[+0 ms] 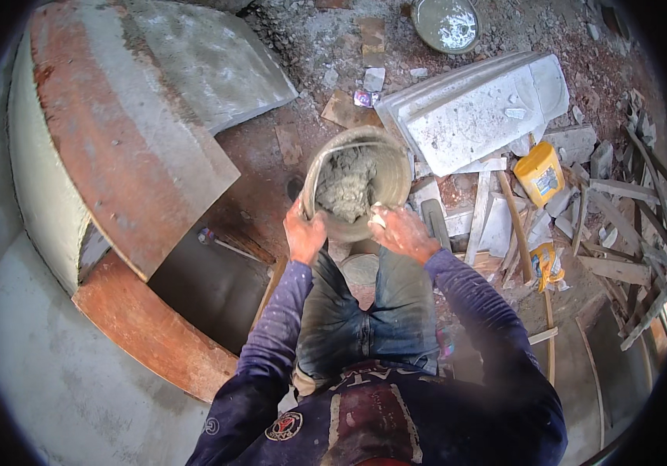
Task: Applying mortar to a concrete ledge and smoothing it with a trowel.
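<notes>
A round bucket (pixel 394 172) holding lumpy grey wet mortar (pixel 343 182) is upright between my arms, above my legs. My left hand (pixel 303 231) is closed on the left side of its rim. My right hand (pixel 399 233) is closed at the lower right of the rim, around a small pale object (pixel 378 218) that I cannot make out clearly. A grey float-like tool (pixel 432 217) lies just right of that hand. Below the bucket, a round grey lid or container (pixel 359 269) shows between my legs.
Curved boards (pixel 77 93) and a concrete slab (pixel 217 70) stand at left beside a dark opening (pixel 194 287). A white cracked block (pixel 473 116), yellow jerrycan (pixel 535 171), yellow bag (pixel 547 264) and several wood strips (pixel 520 225) lie at right. A water-filled basin (pixel 445 22) sits above.
</notes>
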The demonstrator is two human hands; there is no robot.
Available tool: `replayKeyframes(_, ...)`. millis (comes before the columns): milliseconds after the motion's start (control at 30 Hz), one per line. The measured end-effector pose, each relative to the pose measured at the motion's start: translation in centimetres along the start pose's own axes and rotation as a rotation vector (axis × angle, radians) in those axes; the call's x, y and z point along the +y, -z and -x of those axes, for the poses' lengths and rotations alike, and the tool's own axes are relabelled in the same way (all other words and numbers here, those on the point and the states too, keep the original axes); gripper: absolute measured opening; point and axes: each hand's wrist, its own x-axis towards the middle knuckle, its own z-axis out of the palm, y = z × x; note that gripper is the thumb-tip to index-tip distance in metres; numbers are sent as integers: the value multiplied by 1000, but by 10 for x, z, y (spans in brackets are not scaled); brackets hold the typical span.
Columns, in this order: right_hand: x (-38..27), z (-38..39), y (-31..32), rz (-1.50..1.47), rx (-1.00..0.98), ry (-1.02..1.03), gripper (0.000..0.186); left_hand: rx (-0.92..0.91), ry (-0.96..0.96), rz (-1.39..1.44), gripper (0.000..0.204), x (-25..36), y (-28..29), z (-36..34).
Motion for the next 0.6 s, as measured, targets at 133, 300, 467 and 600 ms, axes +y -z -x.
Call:
replayKeyframes(133,15,-24,27,-44,34,-33,41,11,235,375,43,-15,-23,-39)
replayKeyframes(300,35,-61,40,0,212,-8,39,50,368,461,46,-26,-46,-87)
replayKeyframes(467,19,-97,58,-46,262,-21,42,142,615,472,44,-59,-46,-121)
replayKeyframes(600,-8,-151,58,-46,322,38,41,188,867,436,46,-151,-16,-110)
